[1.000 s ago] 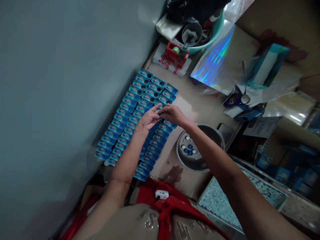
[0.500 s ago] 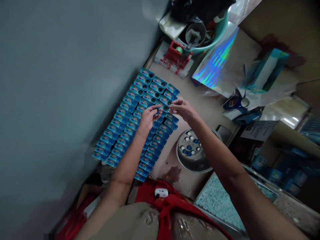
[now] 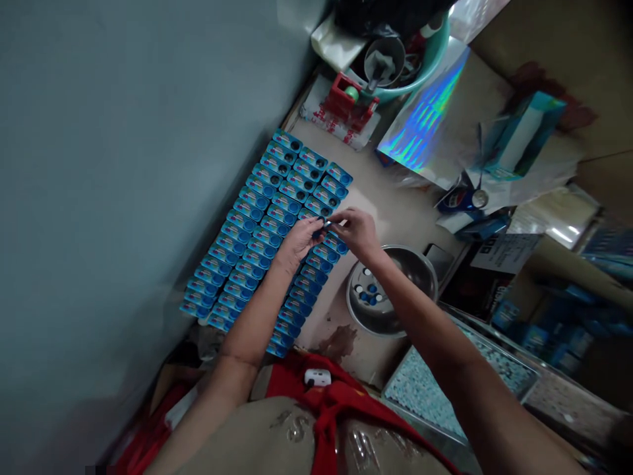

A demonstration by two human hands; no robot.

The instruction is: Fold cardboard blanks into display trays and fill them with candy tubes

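Observation:
Several small blue cards (image 3: 257, 231) lie in tight rows on the table beside the grey wall. My left hand (image 3: 300, 239) and my right hand (image 3: 357, 232) meet above the right-hand rows, their fingertips pinched together on a small dark round piece (image 3: 322, 226). Which hand bears its weight I cannot tell. To the right of my right forearm sits a metal bowl (image 3: 420, 272) holding several white and blue round pieces.
A red tape dispenser (image 3: 347, 100) and a teal basin (image 3: 420, 69) stand at the far end. Holographic sheet (image 3: 428, 112) and papers lie right of them. A tray of pale small pieces (image 3: 430, 396) sits near my right elbow. A red cloth (image 3: 341, 402) covers my lap.
My hands were apart half a second ago; they have come together again over the cards, the right hand moving left and down toward the left hand's fingertips.

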